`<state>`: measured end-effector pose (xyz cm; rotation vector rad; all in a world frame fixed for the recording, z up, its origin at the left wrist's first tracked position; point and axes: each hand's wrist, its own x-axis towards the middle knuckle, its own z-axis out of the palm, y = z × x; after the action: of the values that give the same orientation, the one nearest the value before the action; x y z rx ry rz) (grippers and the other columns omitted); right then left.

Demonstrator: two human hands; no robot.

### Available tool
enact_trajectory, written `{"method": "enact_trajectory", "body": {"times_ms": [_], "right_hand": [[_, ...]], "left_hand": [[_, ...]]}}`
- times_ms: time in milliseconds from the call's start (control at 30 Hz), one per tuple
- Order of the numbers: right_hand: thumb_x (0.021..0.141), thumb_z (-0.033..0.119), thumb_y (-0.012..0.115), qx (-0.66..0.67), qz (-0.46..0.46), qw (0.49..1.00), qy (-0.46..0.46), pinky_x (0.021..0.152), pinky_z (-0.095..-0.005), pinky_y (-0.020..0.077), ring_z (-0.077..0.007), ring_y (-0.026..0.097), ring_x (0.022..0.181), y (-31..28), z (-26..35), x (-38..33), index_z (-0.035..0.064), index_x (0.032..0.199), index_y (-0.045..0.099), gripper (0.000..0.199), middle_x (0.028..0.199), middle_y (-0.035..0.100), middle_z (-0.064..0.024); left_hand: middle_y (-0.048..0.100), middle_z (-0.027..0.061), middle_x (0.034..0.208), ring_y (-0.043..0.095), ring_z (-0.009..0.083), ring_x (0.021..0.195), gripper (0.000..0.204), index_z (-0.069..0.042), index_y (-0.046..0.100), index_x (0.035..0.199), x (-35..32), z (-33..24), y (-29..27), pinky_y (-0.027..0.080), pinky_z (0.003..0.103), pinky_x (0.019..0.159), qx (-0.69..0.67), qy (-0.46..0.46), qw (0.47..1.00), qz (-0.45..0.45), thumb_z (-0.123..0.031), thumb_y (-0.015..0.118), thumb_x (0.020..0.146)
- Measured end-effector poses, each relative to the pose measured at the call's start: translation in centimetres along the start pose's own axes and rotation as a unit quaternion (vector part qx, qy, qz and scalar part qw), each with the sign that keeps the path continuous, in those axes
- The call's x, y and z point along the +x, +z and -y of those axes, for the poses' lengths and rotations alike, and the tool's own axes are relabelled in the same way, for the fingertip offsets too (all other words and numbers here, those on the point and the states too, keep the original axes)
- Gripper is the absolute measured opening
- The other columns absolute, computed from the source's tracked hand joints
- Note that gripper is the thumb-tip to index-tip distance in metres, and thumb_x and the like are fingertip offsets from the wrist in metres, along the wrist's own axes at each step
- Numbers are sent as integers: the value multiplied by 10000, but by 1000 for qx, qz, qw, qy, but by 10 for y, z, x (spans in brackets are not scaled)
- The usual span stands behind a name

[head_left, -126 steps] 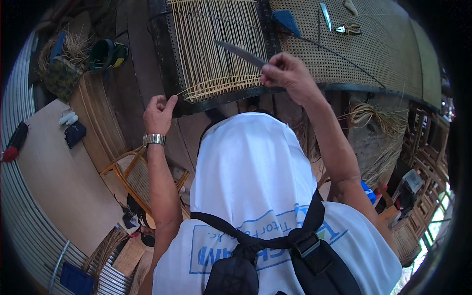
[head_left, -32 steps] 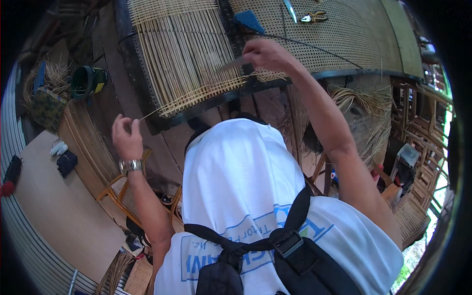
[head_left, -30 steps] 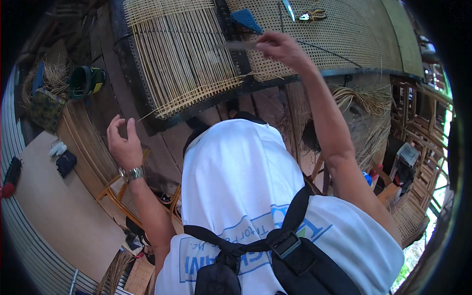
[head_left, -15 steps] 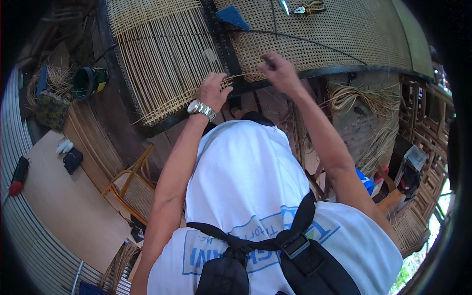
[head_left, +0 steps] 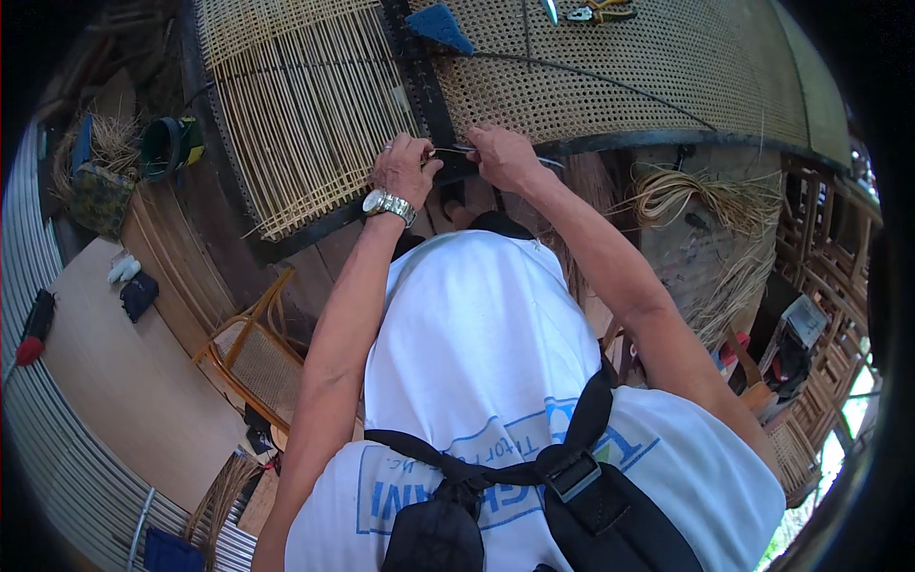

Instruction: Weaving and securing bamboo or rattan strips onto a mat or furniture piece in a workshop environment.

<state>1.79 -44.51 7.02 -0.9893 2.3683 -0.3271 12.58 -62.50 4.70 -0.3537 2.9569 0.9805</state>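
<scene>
A dark-framed panel (head_left: 297, 124) of pale cane strands lies at the upper left, its strands running lengthwise with a few crossing rows at the near end. My left hand (head_left: 405, 170), wearing a metal watch, is closed at the panel's near right corner, pinching a cane strand (head_left: 444, 150) whose end points right. Close beside it, my right hand (head_left: 502, 157) is closed round a thin metal tool (head_left: 550, 162). One end of that tool sticks out behind the hand; the other comes near the strand. Its exact kind is hidden by the fingers.
On the finely woven cane panel (head_left: 610, 86) to the right lie a blue wedge-shaped piece (head_left: 440, 28), a long dark rod (head_left: 610, 80) and yellow-handled pliers (head_left: 602, 11). A cane coil (head_left: 672, 194) sits near right. Buckets (head_left: 172, 148) and a chair (head_left: 253, 353) stand left.
My right hand has come left and slightly down, closer to my left hand. The metal tool now shows, and less strand spans between the hands. My left hand has shifted slightly left.
</scene>
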Motion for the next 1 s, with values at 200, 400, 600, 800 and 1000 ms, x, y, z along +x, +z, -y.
{"method": "enact_trajectory", "body": {"times_ms": [200,400,600,800,1000], "right_hand": [[861,171,641,-18,-143,989,-38,837,-458,505,-408,593,1039,-22,-14,37,23,1112,519,316,1119,562,-217],[852,85,614,-5,-303,941,-153,880,-443,479,-387,563,1047,-33,-4,18,14,1218,524,384,1127,561,-200],[840,64,647,309,-113,931,-157,862,-411,500,-368,595,1017,-4,49,-1,27,1146,563,320,1081,593,-177],[894,16,579,331,-355,862,-146,686,-389,505,-340,621,784,-37,52,6,35,958,576,68,863,602,-155],[950,81,575,426,-358,828,67,648,-377,499,-313,634,728,-54,37,-37,14,1042,560,115,828,606,-175]], "left_hand": [[620,105,940,619,315,912,342,-111,689,1042,-7,-4,3,509,431,785,-14,-20,999,-39,-169,811,729],[633,114,931,635,297,888,346,-103,688,1071,-7,7,8,526,416,759,8,-1,999,-40,-104,793,741],[648,132,905,649,330,848,193,-110,700,978,0,17,7,532,426,721,-62,-71,995,23,-68,686,790],[682,137,946,664,323,889,204,-95,701,1025,2,13,-4,537,400,783,-92,-15,995,33,-146,681,828],[645,103,965,640,305,905,223,-128,704,1059,23,-1,0,530,403,778,-72,101,992,29,-172,694,840]]}}
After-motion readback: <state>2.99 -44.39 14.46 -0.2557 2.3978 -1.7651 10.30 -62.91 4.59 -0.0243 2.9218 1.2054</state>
